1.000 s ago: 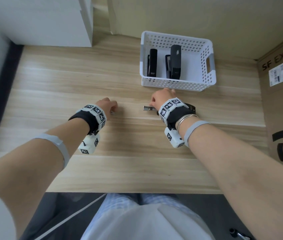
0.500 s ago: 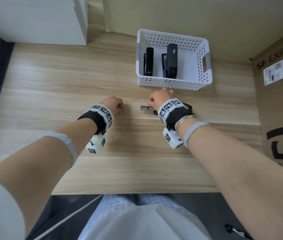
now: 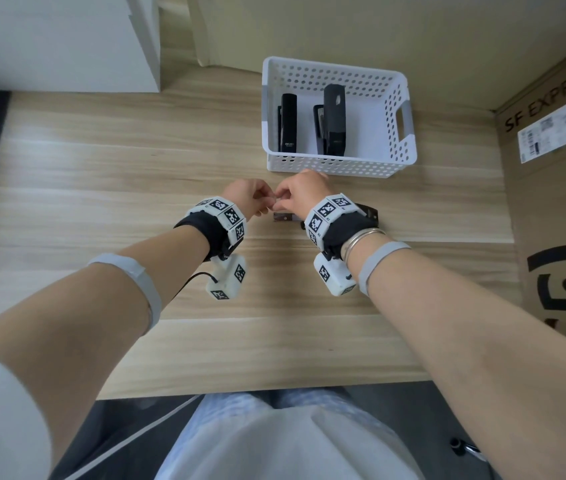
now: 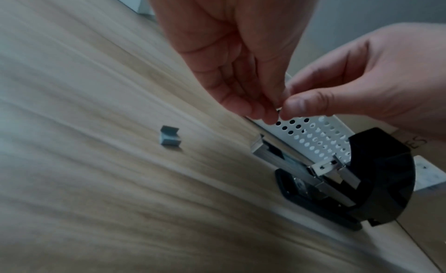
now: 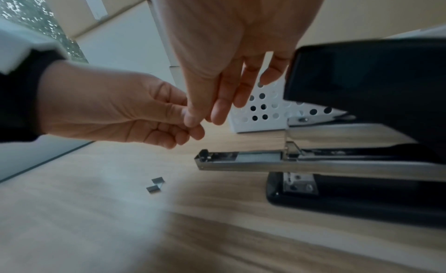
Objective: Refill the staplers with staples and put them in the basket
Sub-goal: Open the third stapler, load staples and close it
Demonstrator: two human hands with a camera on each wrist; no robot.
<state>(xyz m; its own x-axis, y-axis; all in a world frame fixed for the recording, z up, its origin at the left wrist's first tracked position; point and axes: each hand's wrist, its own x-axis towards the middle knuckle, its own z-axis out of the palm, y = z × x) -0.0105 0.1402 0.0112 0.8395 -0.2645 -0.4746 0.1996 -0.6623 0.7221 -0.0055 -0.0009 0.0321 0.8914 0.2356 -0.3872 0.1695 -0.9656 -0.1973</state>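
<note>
At the near edge of the wooden desk (image 3: 129,188) both forearms reach forward, and the two hands meet just above its middle. The left hand (image 3: 248,199) has its fingers curled, tips bunched against the thumb; the right hand (image 3: 300,197) comes in from 3 o'clock with thumb and forefinger closed against the left fingertips. They look to be pinching something very small between them, but what it is cannot be told from any view.

Directly under the hands, at about 5 o'clock from them, an open stapler (image 5: 362,185) lies on the desk: its black base flat, the metal staple channel (image 5: 265,161) laid bare and pointing toward 9 o'clock, the black top cover (image 5: 366,74) swung up behind the right wrist. A grey strip shows inside the channel. On the desk at 9 o'clock from the channel's end, apart from it, lie loose staple pieces (image 5: 155,184): the right wrist view shows two short bits just beside each other.

Beyond the hands, at 12 to 1 o'clock, stands the white perforated basket (image 3: 401,147). Inside it two black staplers lie parallel, the smaller one (image 3: 287,123) toward 9 o'clock and the larger one (image 3: 334,119) beside it, not touching.

At 3 o'clock a cardboard box (image 3: 558,209) stands at the desk's edge; at 10 o'clock, a white cabinet (image 3: 67,39).
</note>
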